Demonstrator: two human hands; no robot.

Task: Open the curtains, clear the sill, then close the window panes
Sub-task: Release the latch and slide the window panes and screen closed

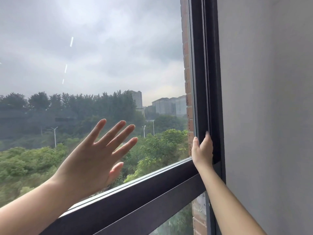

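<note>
A large glass window pane fills the left and middle of the view, set in a dark frame. My left hand is held flat with fingers spread against the lower part of the glass. My right hand is wrapped around the dark vertical edge of the pane's frame at the right, just above the bottom corner. The dark bottom rail runs diagonally below both hands. No curtain and no sill objects are in view.
A plain grey wall stands right of the window. A red brick outer reveal shows beyond the glass. A lower glazed panel sits under the rail. Trees and buildings lie outside.
</note>
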